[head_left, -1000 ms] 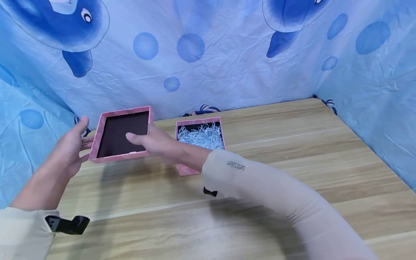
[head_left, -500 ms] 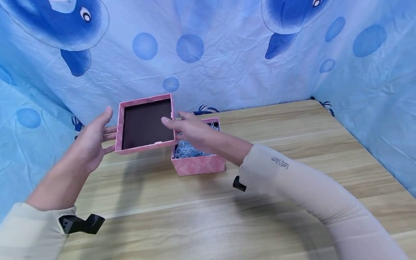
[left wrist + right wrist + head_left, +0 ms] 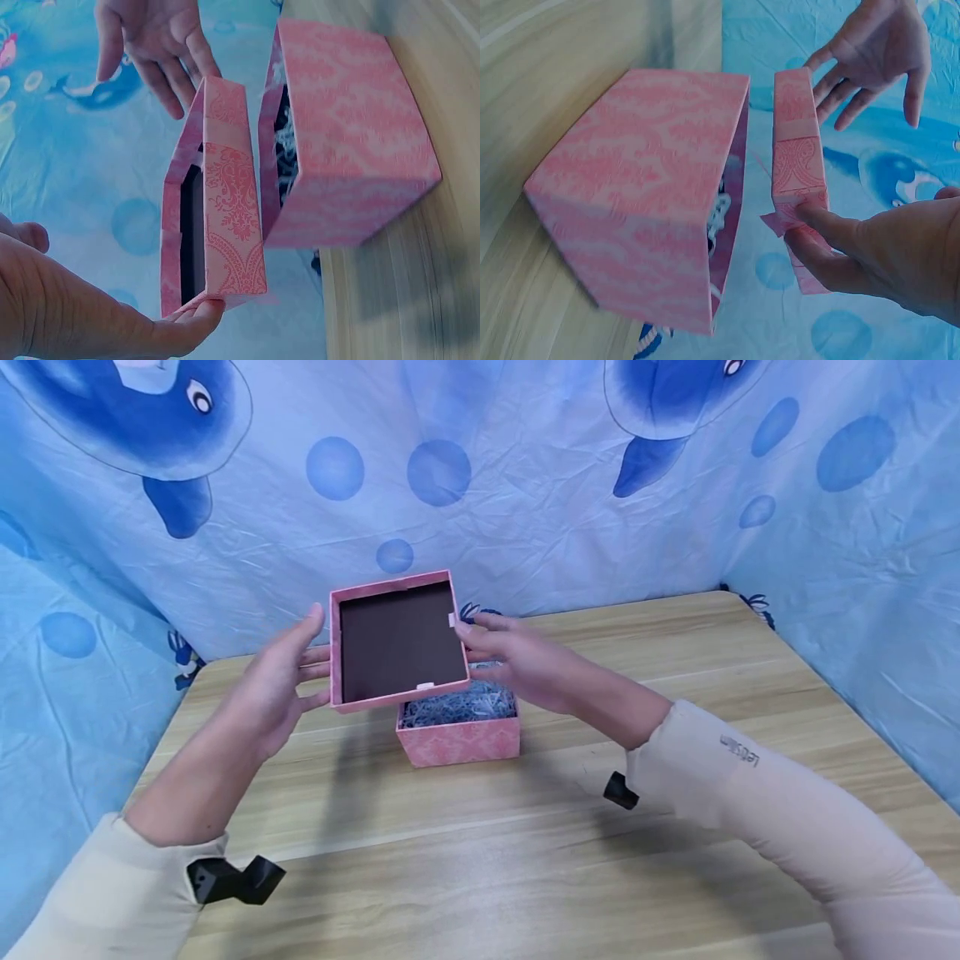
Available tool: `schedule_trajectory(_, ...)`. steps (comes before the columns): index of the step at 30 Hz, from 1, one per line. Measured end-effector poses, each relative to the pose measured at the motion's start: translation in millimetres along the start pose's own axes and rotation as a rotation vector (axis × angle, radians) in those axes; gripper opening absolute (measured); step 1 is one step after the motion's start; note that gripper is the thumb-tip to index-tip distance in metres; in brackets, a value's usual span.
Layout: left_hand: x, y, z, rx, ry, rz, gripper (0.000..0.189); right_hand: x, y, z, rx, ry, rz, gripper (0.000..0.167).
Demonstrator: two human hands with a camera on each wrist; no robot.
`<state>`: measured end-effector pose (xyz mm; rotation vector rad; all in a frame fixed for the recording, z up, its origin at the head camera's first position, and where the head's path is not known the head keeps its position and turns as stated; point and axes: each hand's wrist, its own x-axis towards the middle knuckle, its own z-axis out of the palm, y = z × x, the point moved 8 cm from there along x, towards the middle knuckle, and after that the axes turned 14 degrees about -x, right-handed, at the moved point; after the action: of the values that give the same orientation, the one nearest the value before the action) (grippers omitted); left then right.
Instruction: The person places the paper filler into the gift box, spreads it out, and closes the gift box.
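Note:
A pink patterned box lid [image 3: 397, 643] with a dark inside is held up tilted, its hollow side toward the head camera. The fingers of my left hand [image 3: 273, 689] are stretched against its left side, thumb raised clear of the rim. On the opposite side my right hand [image 3: 525, 660] touches the outer wall with extended fingers; in the right wrist view its thumb stands apart from the lid [image 3: 799, 165]. Behind and below the lid, on the table, sits the matching pink box [image 3: 461, 743], uncovered. Pale blue shredded paper [image 3: 468, 702] fills it, partly hidden by the lid.
The wood-grain table [image 3: 450, 877] stretches in front of the box and to the right. A blue curtain [image 3: 525, 527] printed with whales and bubbles hangs behind the table and along both sides. Black camera mounts sit at both wrists.
The lid has moved right and slightly up, from left of the box to partly in front of it. Both hands travelled with it; my right thumb drew back from over the lid's inside.

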<state>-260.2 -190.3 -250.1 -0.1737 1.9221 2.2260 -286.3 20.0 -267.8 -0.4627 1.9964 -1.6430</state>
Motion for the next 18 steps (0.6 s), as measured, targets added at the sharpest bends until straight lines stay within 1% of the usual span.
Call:
schedule_trajectory(3, -1.3, 0.8, 12.4, -0.012, -0.020, 0.008, 0.087, -5.2, 0, -11, 0.027, 0.004, -0.030, 0.072)
schedule_trajectory(9, -1.3, -0.3, 30.0, -0.060, -0.056, 0.021, 0.084, -15.0, 1, -28, 0.054, -0.006, -0.072, 0.063)
schedule_trajectory(14, -0.9, 0.4, 39.7, -0.087, -0.068, 0.028, 0.084, -18.5, 3, -36, 0.053, -0.028, -0.086, 0.057)
schedule_trajectory(18, -1.1, 1.2, 42.5, -0.085, -0.072, 0.027, 0.084, -20.6, 2, -41, 0.046, -0.030, -0.091, 0.054)
